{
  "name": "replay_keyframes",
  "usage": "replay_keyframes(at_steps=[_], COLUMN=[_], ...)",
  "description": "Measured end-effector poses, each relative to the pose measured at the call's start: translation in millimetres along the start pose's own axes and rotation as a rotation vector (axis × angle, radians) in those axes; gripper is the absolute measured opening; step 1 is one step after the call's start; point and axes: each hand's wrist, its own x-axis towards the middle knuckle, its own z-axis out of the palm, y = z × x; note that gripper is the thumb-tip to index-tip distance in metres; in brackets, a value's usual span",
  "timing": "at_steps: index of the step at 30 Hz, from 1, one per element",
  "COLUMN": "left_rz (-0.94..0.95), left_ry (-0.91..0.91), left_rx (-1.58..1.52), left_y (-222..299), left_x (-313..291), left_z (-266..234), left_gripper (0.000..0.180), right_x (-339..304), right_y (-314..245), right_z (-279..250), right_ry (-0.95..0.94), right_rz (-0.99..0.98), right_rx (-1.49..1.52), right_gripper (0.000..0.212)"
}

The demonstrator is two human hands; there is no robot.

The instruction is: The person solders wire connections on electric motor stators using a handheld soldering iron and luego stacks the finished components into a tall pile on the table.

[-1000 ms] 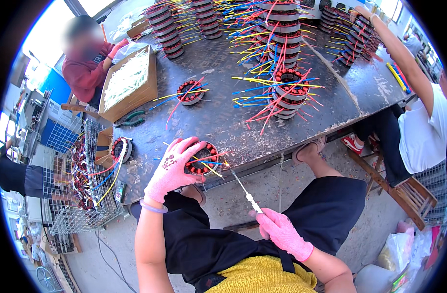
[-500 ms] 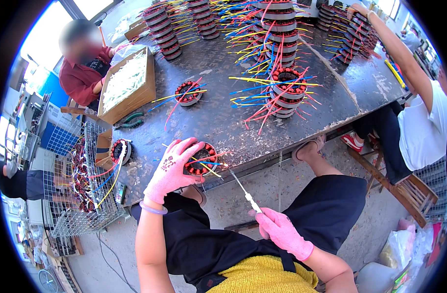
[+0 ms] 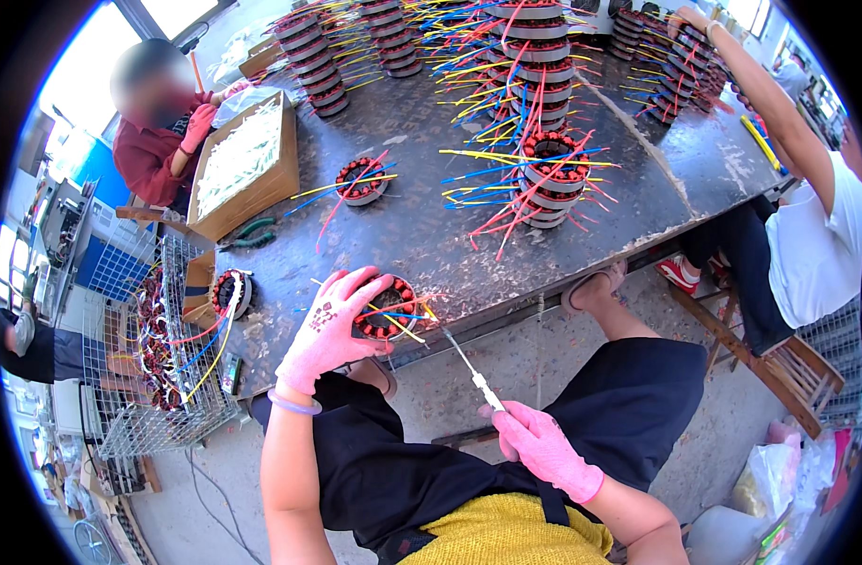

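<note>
My left hand (image 3: 329, 325), in a pink glove, is closed around a motor stator (image 3: 393, 294) at the table's front edge. The stator is a ring with red-and-black windings; yellow, blue and red wires stick out toward the right. In my gloved right hand (image 3: 544, 447) is a slim tool with a white handle (image 3: 487, 388) and a thin metal rod (image 3: 459, 348). The rod points up and left, its tip beside the wire ends (image 3: 429, 311). Whether the tip touches them I cannot tell. Part of the stator is hidden under my left fingers.
Another stator (image 3: 362, 181) lies farther back on the dark table (image 3: 422, 226); stacked stators (image 3: 552, 188) rise behind. Left are pliers (image 3: 254, 234), a carton of pale sleeves (image 3: 294, 174), a white-wired stator (image 3: 233, 294) and a wire basket (image 3: 167, 428). Co-workers sit at left and right.
The bright, flame-like glow at the rod's tip has faded, and an orange-yellow wire end shows there. My hands have barely moved. The left co-worker's gloved hand has risen beside the carton.
</note>
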Motion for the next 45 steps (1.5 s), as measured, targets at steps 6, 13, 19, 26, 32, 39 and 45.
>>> replay_keyframes(at_steps=[6,13,19,26,32,39,45], left_rz=[-0.024,-0.052,-0.031,-0.057,-0.076,-0.054,-0.049], left_ry=[-0.014,-0.04,-0.021,-0.047,-0.005,-0.008,-0.013], left_rx=[-0.009,-0.022,-0.01,-0.016,0.018,-0.001,-0.002], left_y=[0.7,0.2,0.8,0.1,-0.9,1.9,0.3], left_x=[0.7,2.1,0.7,1.2,-1.5,0.4,0.2], left_z=[0.3,1.1,-0.7,-0.1,2.5,0.3,0.1], left_gripper=[0.092,0.093,0.091,0.094,0.093,0.092,0.092], right_x=[-1.0,-1.7,-2.6,-2.4,-3.1,-3.0,-2.9], right_y=[-6.6,-6.3,-10.8,-13.2,-14.7,-13.0,-11.5], right_z=[0.5,-0.7,0.5,-0.3,1.1,0.5,1.8], right_ry=[-0.014,-0.011,-0.009,-0.008,-0.002,-0.004,0.0], right_rz=[-0.001,-0.013,-0.009,-0.023,-0.005,-0.014,-0.016], right_rx=[-0.002,-0.035,-0.043,-0.078,-0.06,-0.049,-0.029], right_gripper=[0.033,0.033,0.034,0.035,0.035,0.037,0.037])
